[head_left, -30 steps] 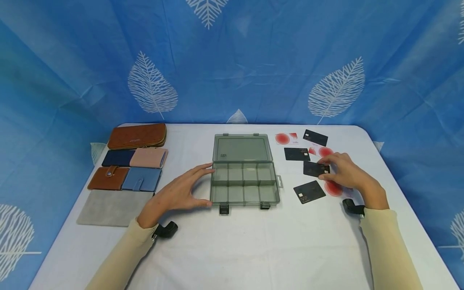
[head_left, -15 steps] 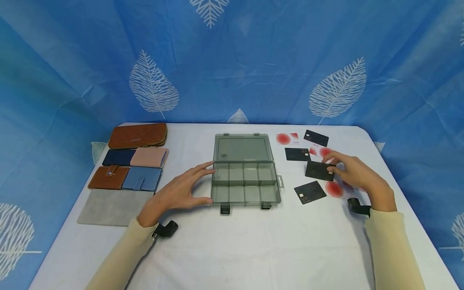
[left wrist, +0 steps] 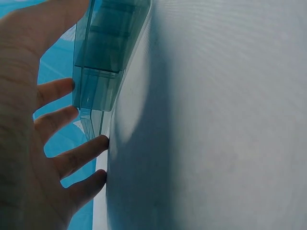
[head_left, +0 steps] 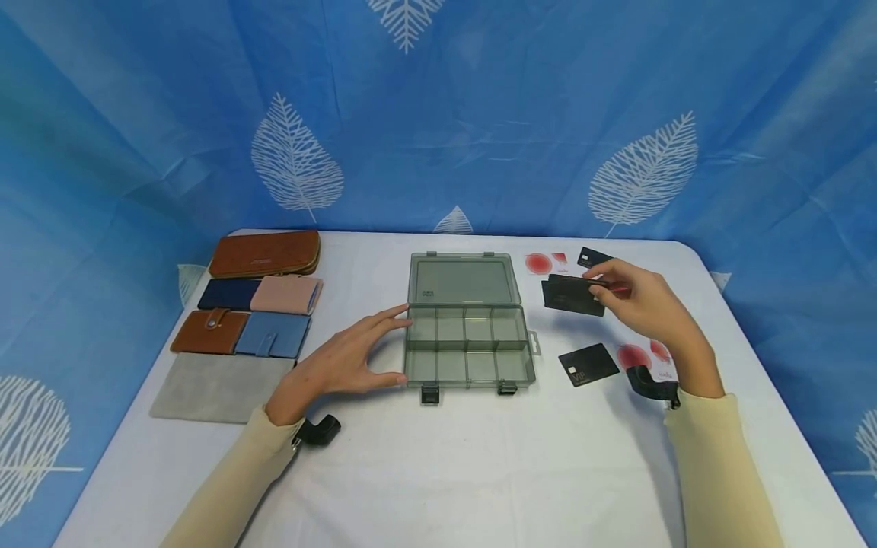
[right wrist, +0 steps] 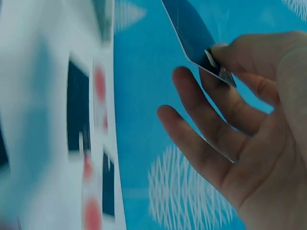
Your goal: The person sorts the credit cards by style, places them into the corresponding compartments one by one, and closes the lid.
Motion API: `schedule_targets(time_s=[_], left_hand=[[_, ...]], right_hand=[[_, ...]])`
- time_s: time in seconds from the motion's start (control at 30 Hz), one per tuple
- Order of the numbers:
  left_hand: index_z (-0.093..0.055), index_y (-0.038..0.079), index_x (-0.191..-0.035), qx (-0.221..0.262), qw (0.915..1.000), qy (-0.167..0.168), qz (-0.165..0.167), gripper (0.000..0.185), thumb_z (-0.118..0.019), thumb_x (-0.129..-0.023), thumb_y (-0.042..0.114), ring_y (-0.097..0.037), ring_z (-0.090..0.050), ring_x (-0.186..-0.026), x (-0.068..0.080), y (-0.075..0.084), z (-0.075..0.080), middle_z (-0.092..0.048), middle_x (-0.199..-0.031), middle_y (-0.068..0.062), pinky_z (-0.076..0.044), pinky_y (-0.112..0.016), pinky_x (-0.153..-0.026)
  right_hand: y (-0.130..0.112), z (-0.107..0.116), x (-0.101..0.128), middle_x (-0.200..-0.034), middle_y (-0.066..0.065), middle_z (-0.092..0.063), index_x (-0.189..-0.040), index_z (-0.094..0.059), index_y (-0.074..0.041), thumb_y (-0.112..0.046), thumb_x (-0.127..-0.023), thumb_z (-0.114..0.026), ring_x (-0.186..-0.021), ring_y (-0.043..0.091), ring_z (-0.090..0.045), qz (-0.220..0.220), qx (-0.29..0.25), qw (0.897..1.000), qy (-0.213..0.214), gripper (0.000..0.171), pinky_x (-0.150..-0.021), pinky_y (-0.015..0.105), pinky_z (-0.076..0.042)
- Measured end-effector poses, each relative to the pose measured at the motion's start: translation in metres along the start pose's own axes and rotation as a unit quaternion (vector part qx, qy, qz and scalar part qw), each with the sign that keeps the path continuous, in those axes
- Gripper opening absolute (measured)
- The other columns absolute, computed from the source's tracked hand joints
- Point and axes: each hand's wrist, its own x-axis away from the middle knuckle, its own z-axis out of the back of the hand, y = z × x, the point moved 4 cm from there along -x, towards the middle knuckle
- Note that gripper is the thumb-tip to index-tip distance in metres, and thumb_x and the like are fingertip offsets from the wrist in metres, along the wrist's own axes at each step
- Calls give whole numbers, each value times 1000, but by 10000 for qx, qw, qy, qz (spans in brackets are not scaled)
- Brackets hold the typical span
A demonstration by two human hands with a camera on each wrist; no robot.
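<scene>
My right hand [head_left: 644, 306] pinches a black card [head_left: 581, 300] between thumb and fingertips, holding it up over the table. In the right wrist view the card [right wrist: 191, 31] is tilted, and the other fingers are spread. In the head view it overlaps another black card, whose left edge shows behind it. My left hand [head_left: 342, 364] is spread at the left side of a grey see-through compartment box [head_left: 464, 283], fingertips and thumb right at its edge. The box's lid is laid back and its compartments hold nothing. In the left wrist view the box wall [left wrist: 100, 50] stands by the fingers.
A black VIP card [head_left: 588, 365] lies right of the box; another black card [head_left: 592, 257] is farther back. Red-and-white cards [head_left: 538, 263] lie around them. At the left are a brown wallet [head_left: 263, 253], several smaller wallets and a grey flat pouch [head_left: 219, 387].
My right hand has picked the black card up from the table and carried it up, back and leftward. The left hand stays beside the box.
</scene>
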Motion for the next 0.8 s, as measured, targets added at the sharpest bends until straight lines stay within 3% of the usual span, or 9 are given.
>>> schedule_targets(time_s=[0.13,0.3,0.47,0.57,0.8], left_hand=[[-49,20,-163,-16,10000,-4,-1,91,-83,-89,60,-34,-37,-158,0,0,-1,-28,-177,1,-41,-66,-117],[-50,19,-162,-21,10000,67,-35,90,-83,-89,60,-34,-38,-158,1,0,0,-29,-177,1,-43,-66,-115],[-51,19,-161,-55,9999,102,-61,90,-84,-89,60,-34,-38,-157,2,-1,-1,-28,-177,1,-44,-66,-113],[-51,19,-161,-39,9999,106,-81,90,-84,-89,59,-34,-39,-157,2,-1,-2,-29,-177,1,-44,-66,-114],[-51,19,-161,-44,9999,118,-36,90,-83,-88,60,-33,-39,-157,1,-2,-2,-30,-176,2,-42,-66,-115]], right_hand=[[-24,-19,-14,-112,16,-76,-127,-72,-6,-10,-105,-70,-101,32,-73,80,-185,9998,83,22,-80,8,-47],[-49,-50,-28,-110,14,-77,-125,-74,-8,-9,-104,-71,-94,29,-75,398,-398,9984,16,21,-75,29,-55],[-70,-87,-36,-113,14,-77,-126,-74,-8,-8,-105,-70,-100,32,-76,553,-540,9967,-250,22,-83,46,-62],[-80,-103,-36,-114,13,-77,-125,-74,-7,-8,-104,-70,-101,29,-76,624,-526,9963,-258,21,-88,48,-63],[-93,-130,-34,-108,9,-80,-122,-75,-8,-8,-103,-72,-79,19,-74,761,-535,9956,-116,20,-72,40,-59]])
